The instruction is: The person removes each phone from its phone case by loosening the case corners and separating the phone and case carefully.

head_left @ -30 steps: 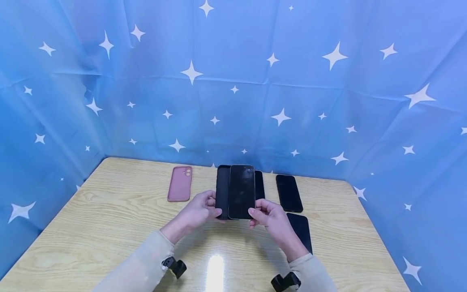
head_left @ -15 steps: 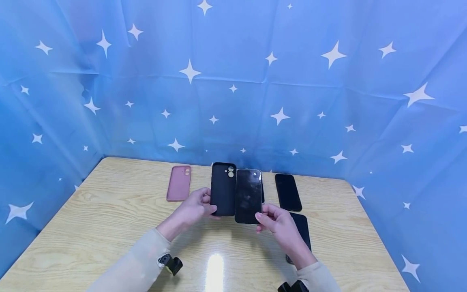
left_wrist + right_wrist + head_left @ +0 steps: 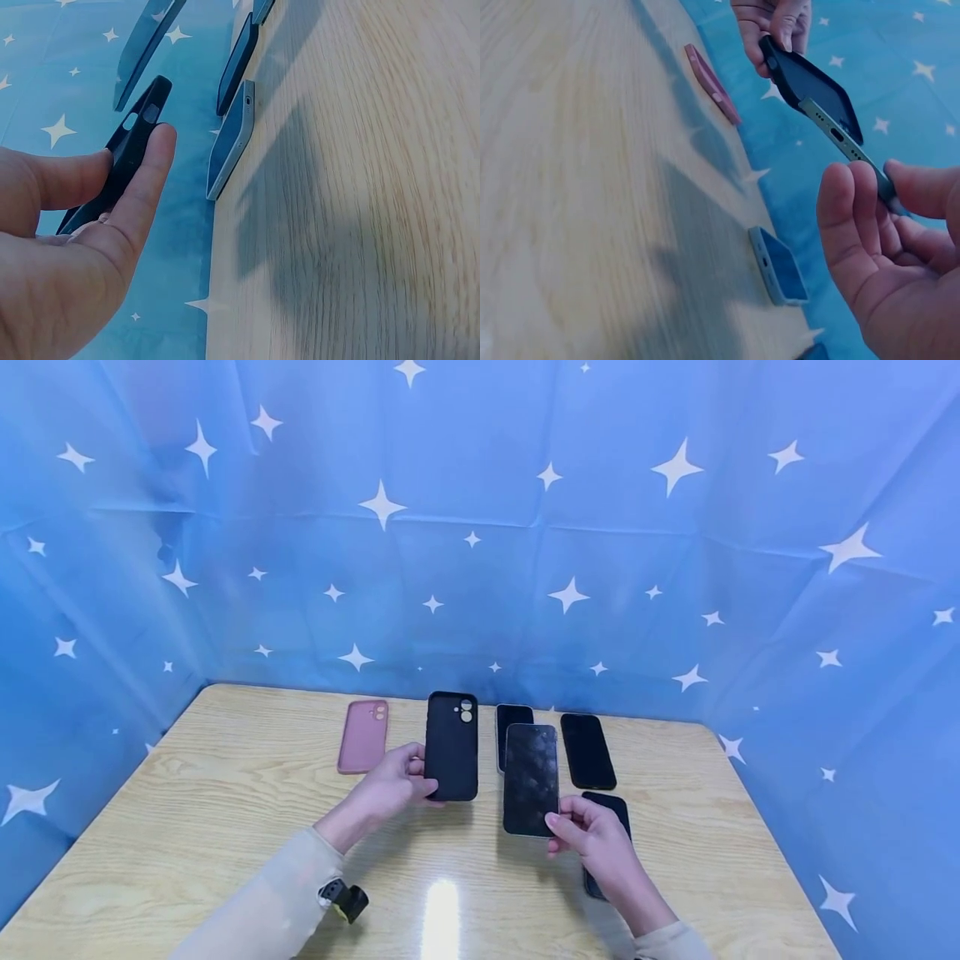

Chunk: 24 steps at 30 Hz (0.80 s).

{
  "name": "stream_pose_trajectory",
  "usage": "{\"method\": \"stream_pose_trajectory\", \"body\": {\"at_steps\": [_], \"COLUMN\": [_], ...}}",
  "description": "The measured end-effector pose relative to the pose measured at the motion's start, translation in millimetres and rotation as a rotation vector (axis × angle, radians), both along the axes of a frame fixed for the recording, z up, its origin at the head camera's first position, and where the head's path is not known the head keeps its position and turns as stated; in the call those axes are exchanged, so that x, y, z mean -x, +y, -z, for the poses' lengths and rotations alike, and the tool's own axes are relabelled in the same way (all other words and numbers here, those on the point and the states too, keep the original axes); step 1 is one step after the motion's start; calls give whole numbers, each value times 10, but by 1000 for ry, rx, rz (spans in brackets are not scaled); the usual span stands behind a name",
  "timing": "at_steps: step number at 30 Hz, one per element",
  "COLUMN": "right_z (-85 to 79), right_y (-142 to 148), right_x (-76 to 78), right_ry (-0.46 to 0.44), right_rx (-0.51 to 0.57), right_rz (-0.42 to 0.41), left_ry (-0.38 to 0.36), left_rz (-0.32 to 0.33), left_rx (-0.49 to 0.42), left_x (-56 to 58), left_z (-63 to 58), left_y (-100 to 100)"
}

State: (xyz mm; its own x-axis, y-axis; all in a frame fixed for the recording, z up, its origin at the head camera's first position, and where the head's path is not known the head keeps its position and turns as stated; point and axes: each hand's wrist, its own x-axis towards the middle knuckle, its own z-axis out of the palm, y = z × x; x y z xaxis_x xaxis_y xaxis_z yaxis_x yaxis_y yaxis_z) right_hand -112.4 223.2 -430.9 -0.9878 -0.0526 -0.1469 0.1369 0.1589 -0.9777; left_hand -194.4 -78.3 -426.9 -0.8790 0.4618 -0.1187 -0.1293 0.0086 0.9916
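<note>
My left hand (image 3: 390,783) pinches a black phone case (image 3: 452,747) by its lower left side, with the hollow inside and camera cutouts facing me. Thumb and fingers also grip that case in the left wrist view. To its right, my right hand (image 3: 592,835) pinches a phone (image 3: 531,779) with a dark screen at its lower right corner. In the right wrist view the phone's charging-port edge (image 3: 837,135) shows between the hands. Case and phone are held up off the table, a gap between them in the head view.
A pink phone case (image 3: 363,737) lies at the back left of the wooden table (image 3: 247,793). Behind the held phone lies a light-edged phone (image 3: 514,717). Farther right are a dark phone (image 3: 588,750) and another dark phone (image 3: 618,810), partly behind my right hand. A starry blue curtain (image 3: 480,568) surrounds the table.
The phone was in front of the black case and has moved right and toward me, away from it. The case has shifted slightly left, uncovering its camera cutouts. Both hands keep their hold.
</note>
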Motion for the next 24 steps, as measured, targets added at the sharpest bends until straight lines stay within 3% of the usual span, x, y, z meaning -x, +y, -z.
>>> {"method": "stream_pose_trajectory", "body": {"at_steps": [24], "right_z": [213], "right_y": [111], "right_x": [-193], "right_ry": [-79], "right_rx": [-19], "right_rz": [14], "left_ry": [12], "left_rz": [-2], "left_rx": [66], "left_x": [12], "left_z": [-44], "left_y": [-9]}}
